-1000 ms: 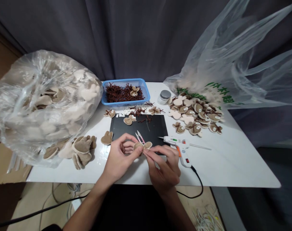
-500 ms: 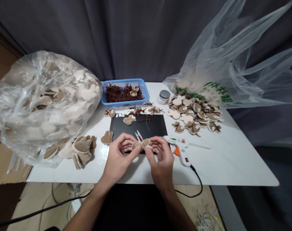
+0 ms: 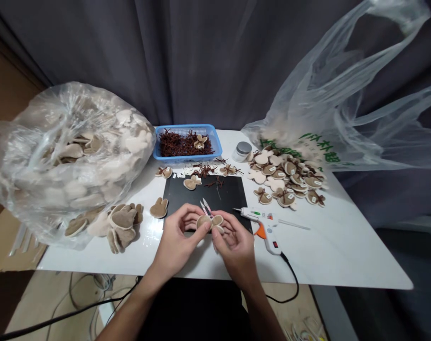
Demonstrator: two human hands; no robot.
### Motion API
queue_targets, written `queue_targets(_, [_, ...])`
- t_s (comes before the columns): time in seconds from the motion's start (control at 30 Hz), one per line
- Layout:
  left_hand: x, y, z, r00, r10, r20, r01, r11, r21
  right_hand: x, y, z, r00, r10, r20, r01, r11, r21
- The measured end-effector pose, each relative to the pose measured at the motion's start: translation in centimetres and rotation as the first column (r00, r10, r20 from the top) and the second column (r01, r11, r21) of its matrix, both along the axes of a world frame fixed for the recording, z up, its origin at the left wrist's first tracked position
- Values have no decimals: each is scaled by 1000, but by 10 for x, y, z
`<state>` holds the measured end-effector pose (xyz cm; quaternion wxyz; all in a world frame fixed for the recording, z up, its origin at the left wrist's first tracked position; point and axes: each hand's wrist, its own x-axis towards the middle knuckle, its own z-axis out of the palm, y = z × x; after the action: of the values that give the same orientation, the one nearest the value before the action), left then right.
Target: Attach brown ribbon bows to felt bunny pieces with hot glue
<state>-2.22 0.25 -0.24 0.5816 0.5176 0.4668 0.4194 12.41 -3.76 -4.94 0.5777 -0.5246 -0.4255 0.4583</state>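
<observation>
Close above the front of the black mat (image 3: 224, 194), both hands hold one brown fabric bunny head (image 3: 203, 221) with pale edges, its ears to the right. My left hand (image 3: 179, 237) pinches the round face end between thumb and fingers. At the ear end, my right hand (image 3: 234, 241) is closed with its thumb against the ears. Just beyond the fingers show the pointed blades of small snips (image 3: 206, 207); their lower part is hidden. A white glue gun (image 3: 267, 227) with an orange trigger lies right of my right hand. Left of the mat lies a plain brown bunny head (image 3: 159, 207).
At left bulges a clear bag (image 3: 73, 189) of bunny pieces, with a loose stack (image 3: 121, 222) before it. A blue basket (image 3: 218, 150) holds brown bows. Farther right stand a grey-lidded jar (image 3: 243, 150), a pile of bow-trimmed bunnies (image 3: 293, 173) and a plastic bag (image 3: 315, 109).
The camera view has shifted slightly, so the table sits lower. My right hand has drawn a little left, and the glue gun's nozzle now shows. Both hands keep hold of the bunny head.
</observation>
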Motion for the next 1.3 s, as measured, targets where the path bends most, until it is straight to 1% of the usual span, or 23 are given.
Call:
queue_targets(0.1, [-1, 0, -2, 999, -26, -37, 27, 1000, 13, 4, 0, -1, 998, 53, -44, -54, 999, -7])
queue_targets(0.23, [-2, 0, -6, 995, -70, -64, 70, 998, -5, 7, 4, 2, 993, 18, -116, -19, 1000, -2])
queue_targets(0.33, [-2, 0, -5, 993, -86, -87, 87, 996, 6, 8, 7, 4, 989, 22, -145, -21, 1000, 7])
queue_targets(0.5, [-5, -1, -4, 982, -141, -125, 145, 989, 21, 10, 8, -1, 976, 37, -214, -40, 999, -10])
queue_targets(0.6, [-8, -2, -7, 978, -161, -129, 164, 986, 10, 9, 9, -7, 979, 31, -204, -34, 999, -13])
queue_targets(0.77, [-10, 1, -15, 985, -148, -87, 146, 989, -30, 6, 9, -14, 982, 28, -186, -28, 1000, 6])
queue_targets(0.93, [-12, 4, -16, 988, -157, -4, 156, 983, -96, 3, 9, -13, 980, 70, -185, -79, 996, -44])
queue_targets(1.07, [-13, 4, -14, 988, -136, 77, 147, 976, -159, 0, 8, -11, 975, 114, -191, -131, 989, -75])
queue_targets(1.2, [-15, 7, -18, 989, -144, 35, 148, 973, -174, -2, 7, -15, 980, 124, -156, -140, 986, -94])
queue_targets(1.3, [-17, 9, -25, 979, -188, -76, 176, 975, -136, -3, 7, -22, 985, 150, -86, -159, 981, -109])
